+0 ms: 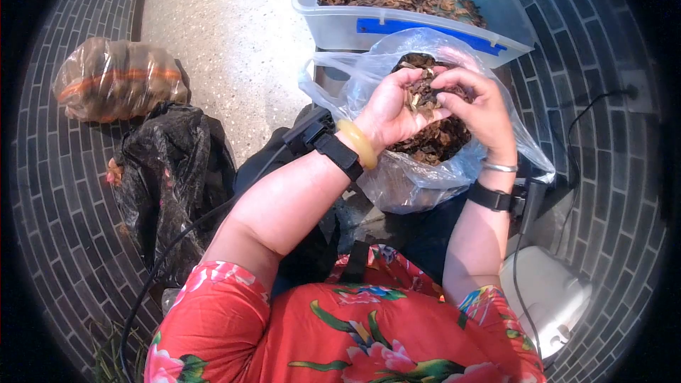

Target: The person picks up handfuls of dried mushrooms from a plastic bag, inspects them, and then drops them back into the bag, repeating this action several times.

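A clear plastic bag (pixel 415 184) stands open in front of me with dark dried brown pieces (pixel 433 147) inside. Over its mouth my left hand (pixel 394 108) is turned palm up and cupped around a small heap of dried brown pieces (pixel 423 97). My right hand (pixel 484 108) comes in from the other side, its thumb and fingers bent together at the heap. What lies between those right fingertips is too small to make out. A yellow bangle (pixel 357 143) and a black strap sit on my left wrist.
Beyond the bag is a clear plastic bin (pixel 418 20) with more dried pieces. To the left lie a tied clear bag (pixel 117 79) with brown contents and a crumpled black plastic bag (pixel 170 170). A white container (pixel 546 294) stands at right; cables run along both arms.
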